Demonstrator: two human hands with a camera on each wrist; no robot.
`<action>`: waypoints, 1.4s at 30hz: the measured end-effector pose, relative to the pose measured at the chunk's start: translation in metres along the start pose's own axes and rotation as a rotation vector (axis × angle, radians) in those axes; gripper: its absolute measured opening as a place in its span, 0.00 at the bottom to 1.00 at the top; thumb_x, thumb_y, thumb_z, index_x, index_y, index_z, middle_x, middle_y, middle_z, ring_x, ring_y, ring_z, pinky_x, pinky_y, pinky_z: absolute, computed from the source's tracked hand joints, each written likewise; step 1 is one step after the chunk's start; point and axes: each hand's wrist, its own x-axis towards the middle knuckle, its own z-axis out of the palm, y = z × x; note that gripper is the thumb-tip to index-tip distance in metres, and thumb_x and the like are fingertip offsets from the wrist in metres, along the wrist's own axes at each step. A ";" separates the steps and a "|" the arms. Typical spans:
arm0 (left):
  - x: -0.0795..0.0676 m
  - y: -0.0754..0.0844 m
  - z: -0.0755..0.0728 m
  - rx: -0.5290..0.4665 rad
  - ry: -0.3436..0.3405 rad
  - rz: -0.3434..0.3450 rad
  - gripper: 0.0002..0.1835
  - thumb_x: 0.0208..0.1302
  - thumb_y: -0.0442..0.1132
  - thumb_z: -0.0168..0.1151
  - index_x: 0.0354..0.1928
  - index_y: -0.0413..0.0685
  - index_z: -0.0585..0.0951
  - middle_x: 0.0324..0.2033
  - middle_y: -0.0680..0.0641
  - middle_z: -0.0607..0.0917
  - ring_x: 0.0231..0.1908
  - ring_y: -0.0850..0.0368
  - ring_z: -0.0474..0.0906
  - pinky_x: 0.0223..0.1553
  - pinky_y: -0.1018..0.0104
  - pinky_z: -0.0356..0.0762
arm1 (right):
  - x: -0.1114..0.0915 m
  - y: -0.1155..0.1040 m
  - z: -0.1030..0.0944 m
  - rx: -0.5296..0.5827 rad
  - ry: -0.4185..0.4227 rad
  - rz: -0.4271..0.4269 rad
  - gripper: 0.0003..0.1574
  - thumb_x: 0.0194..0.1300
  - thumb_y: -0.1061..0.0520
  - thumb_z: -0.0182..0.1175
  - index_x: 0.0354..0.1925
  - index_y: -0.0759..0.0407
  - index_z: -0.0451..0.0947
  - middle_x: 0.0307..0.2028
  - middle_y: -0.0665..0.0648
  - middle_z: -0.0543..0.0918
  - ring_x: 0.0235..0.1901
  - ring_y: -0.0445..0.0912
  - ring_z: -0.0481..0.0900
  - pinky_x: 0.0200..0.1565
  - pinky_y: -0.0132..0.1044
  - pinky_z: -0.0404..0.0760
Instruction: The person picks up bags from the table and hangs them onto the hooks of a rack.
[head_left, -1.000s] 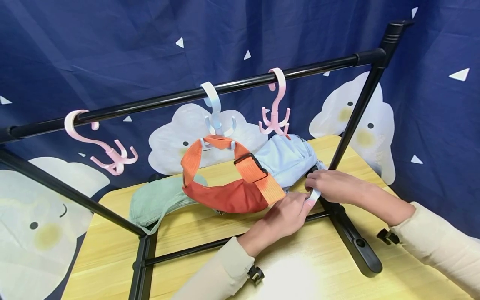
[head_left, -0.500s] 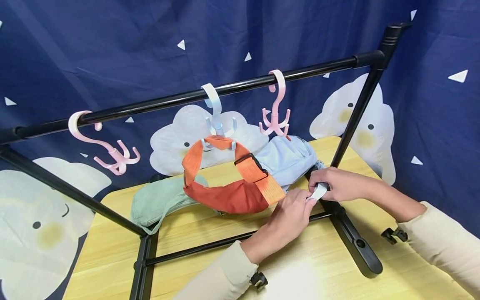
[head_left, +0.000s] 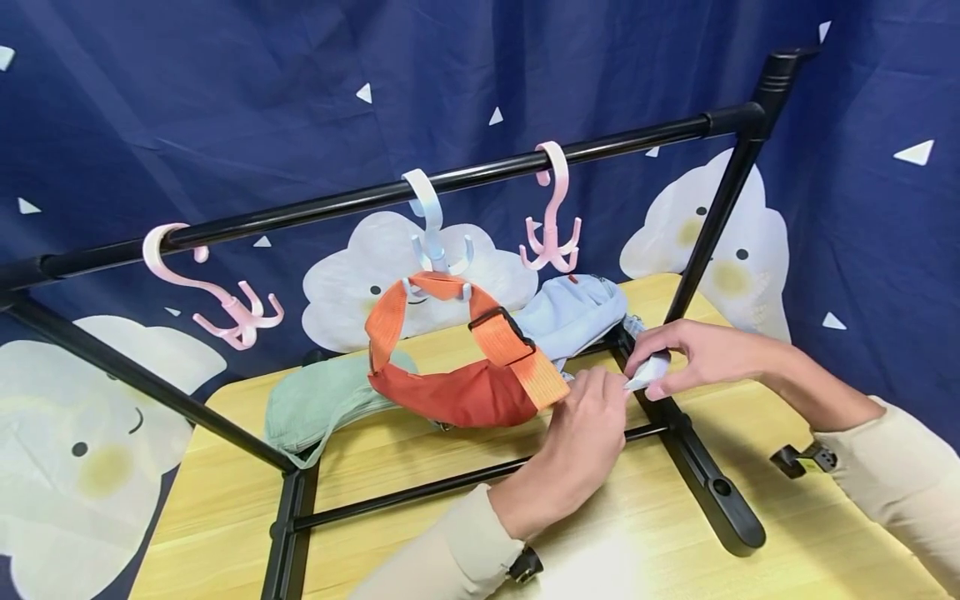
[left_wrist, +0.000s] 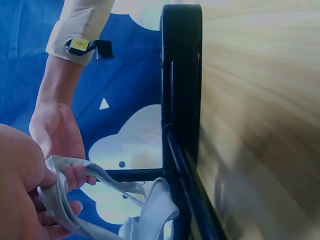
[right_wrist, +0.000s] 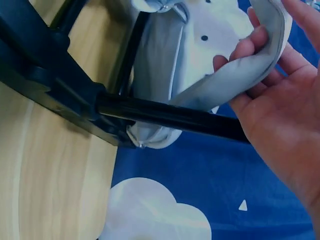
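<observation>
A light blue waist bag [head_left: 573,308] lies at the back right of the table, behind the hanging red bag. Its pale strap [left_wrist: 62,185] runs between both hands. My left hand [head_left: 588,433] pinches part of the strap, near the rack's right foot. To the right of it, my right hand [head_left: 705,362] holds the strap's loop between thumb and fingers. In the right wrist view the strap lies across that hand's fingers. A red waist bag [head_left: 457,393] with an orange strap [head_left: 517,342] hangs from the light blue hook [head_left: 429,221], just left of the hands.
A black rack [head_left: 337,200] stands on the wooden table [head_left: 202,517]. Pink hooks hang at the bar's left [head_left: 225,304] and right [head_left: 553,212]. A green bag [head_left: 315,402] lies at the left. Behind is a dark blue curtain [head_left: 247,92] with clouds.
My right hand has moved slightly right and up, its thumb and fingers now spread wider around the strap. My left hand has turned more upright. The light blue bag has shifted slightly left.
</observation>
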 end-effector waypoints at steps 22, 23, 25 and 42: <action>0.032 0.011 -0.025 0.295 0.060 -0.054 0.08 0.70 0.38 0.58 0.31 0.56 0.79 0.23 0.57 0.77 0.28 0.59 0.71 0.30 0.69 0.64 | -0.001 -0.027 -0.018 -0.243 0.247 -0.111 0.20 0.55 0.67 0.75 0.46 0.52 0.90 0.38 0.43 0.90 0.36 0.32 0.81 0.39 0.20 0.78; 0.033 0.011 -0.026 0.302 0.067 -0.059 0.08 0.69 0.38 0.59 0.31 0.56 0.79 0.22 0.57 0.78 0.28 0.59 0.71 0.30 0.69 0.64 | -0.001 -0.028 -0.018 -0.299 0.258 -0.116 0.21 0.54 0.67 0.76 0.46 0.52 0.90 0.38 0.43 0.90 0.36 0.32 0.81 0.39 0.20 0.78; 0.035 0.010 -0.028 0.313 0.082 -0.065 0.08 0.68 0.38 0.60 0.30 0.57 0.78 0.21 0.58 0.78 0.27 0.60 0.71 0.30 0.69 0.64 | 0.001 -0.032 -0.018 -0.411 0.272 -0.116 0.22 0.52 0.66 0.77 0.46 0.52 0.90 0.39 0.43 0.90 0.36 0.33 0.82 0.39 0.22 0.80; 0.053 0.014 -0.056 0.441 0.115 -0.109 0.10 0.67 0.37 0.57 0.27 0.57 0.78 0.20 0.57 0.77 0.26 0.60 0.72 0.28 0.70 0.66 | 0.009 -0.042 -0.027 -0.545 0.416 -0.210 0.16 0.65 0.42 0.58 0.37 0.52 0.82 0.33 0.43 0.85 0.31 0.35 0.78 0.36 0.20 0.77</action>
